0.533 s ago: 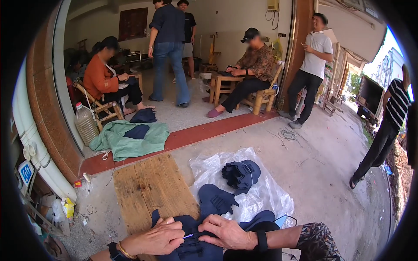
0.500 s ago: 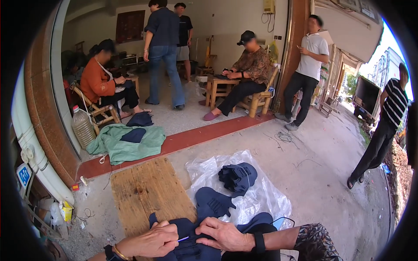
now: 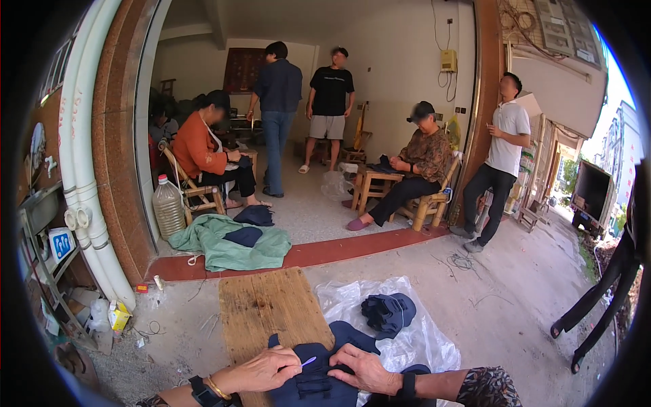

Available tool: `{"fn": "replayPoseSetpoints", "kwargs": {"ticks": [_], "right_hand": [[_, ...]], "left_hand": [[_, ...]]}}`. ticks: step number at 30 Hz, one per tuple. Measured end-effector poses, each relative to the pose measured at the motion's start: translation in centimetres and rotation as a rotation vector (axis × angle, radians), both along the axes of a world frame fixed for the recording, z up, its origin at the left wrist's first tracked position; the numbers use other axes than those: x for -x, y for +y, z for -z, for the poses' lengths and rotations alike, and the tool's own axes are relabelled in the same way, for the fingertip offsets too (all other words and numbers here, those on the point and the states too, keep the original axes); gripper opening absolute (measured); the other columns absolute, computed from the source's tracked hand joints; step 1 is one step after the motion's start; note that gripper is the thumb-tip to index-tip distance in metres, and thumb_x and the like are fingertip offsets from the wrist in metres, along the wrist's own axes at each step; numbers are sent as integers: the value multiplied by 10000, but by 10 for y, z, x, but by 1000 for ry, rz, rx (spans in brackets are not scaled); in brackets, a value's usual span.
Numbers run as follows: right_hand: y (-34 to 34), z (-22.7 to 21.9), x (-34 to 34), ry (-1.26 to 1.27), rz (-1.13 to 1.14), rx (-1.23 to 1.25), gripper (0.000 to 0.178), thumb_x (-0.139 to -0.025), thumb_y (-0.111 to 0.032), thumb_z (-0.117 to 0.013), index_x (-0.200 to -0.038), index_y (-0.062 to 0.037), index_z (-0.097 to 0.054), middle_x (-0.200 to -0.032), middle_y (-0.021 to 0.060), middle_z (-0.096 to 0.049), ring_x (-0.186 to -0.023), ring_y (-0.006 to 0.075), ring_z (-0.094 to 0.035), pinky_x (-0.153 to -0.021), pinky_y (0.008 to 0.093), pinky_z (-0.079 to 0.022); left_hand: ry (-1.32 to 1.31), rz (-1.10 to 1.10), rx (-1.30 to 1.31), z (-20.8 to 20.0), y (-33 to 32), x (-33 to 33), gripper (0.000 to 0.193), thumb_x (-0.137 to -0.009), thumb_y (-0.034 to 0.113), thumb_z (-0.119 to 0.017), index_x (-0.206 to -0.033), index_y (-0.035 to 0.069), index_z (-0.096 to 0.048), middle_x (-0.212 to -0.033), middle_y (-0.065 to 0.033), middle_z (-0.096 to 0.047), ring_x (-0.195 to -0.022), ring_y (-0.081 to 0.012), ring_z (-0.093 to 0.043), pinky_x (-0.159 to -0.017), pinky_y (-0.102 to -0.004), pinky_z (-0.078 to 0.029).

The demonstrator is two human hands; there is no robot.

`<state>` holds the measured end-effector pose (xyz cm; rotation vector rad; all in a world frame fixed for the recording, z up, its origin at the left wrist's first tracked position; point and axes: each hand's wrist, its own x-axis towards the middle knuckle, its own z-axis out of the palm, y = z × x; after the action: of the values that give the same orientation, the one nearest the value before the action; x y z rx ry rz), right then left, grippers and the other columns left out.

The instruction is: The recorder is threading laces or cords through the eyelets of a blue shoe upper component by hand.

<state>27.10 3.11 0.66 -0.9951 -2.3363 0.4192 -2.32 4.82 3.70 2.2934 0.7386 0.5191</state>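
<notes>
My left hand (image 3: 264, 370) is closed in a pinch around a thin, pale lavender stick-like tool (image 3: 308, 361), its tip pointing toward the middle of the cloth. Under both hands lies a navy fabric piece (image 3: 313, 388) with rows of slits or folds across it. My right hand (image 3: 367, 372) grips this piece near its right side, fingers bent down onto it and the thumb toward the left hand. Just beyond, another navy piece (image 3: 349, 334) lies partly over the board's edge. Farther off, a tied bundle of navy pieces (image 3: 392, 315) rests on clear plastic sheeting (image 3: 434, 347).
A worn wooden board (image 3: 271, 305) sits ahead of me. Past it, a green cloth sack (image 3: 227, 245) lies by a large plastic jug (image 3: 169, 209). Two people sit working with dark cloth at the doorway; others stand inside and outside. White pipes (image 3: 91, 169) run up the left.
My view has tilted up and turned left, so the scene sits lower and farther right. The person in jeans has walked deeper into the room. My hands keep their hold on tool and cloth.
</notes>
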Motion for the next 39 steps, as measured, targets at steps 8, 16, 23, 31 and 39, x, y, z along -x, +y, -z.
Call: {"fn": "replayPoseSetpoints", "kwargs": {"ticks": [8,16,23,31,39], "right_hand": [[5,14,-4,-13,-15,-78,258,-983,-348,-680,-1108,-127,-637,-1026,92,-586,-911,304,-655,-744,400,-550],[-3,-22,-25,-18,-33,307,508,-975,-455,-678,-1276,-49,-630,-1161,183,-651,-1085,334,-663,-931,411,-538],[-152,-108,-8,662,-89,-254,166,-988,-121,-658,-1113,-13,-638,-889,68,-643,-724,200,-621,-662,374,-500],[-126,-36,-16,356,-885,385,290,-1089,-140,-456,-1305,20,-566,-1272,113,-563,-1176,218,-504,-990,351,-377],[-207,-35,-19,291,-330,790,283,-1066,-291,-582,-1082,-59,-743,-828,-5,-707,-657,68,-623,-605,218,-510]], "left_hand": [[-194,-289,-33,-24,-95,-31,245,-1007,200,-621,-1012,-24,-719,-904,-97,-738,-862,-176,-684,-795,-316,-533],[-108,-312,18,-30,-187,-68,237,-1014,174,-588,-970,-19,-718,-884,-93,-743,-828,-171,-680,-785,-326,-534],[-414,-584,185,-8,-214,-44,240,-1009,189,-611,-964,-21,-720,-798,-63,-702,-809,-130,-647,-754,-304,-517],[-466,-283,-22,-33,-268,-66,282,-962,180,-627,-761,-16,-652,-634,-93,-626,-590,-148,-572,-591,-331,-468],[-257,-475,-24,-9,-248,-63,236,-1026,182,-606,-943,-15,-704,-752,-36,-667,-664,-100,-598,-626,-277,-503]]}}
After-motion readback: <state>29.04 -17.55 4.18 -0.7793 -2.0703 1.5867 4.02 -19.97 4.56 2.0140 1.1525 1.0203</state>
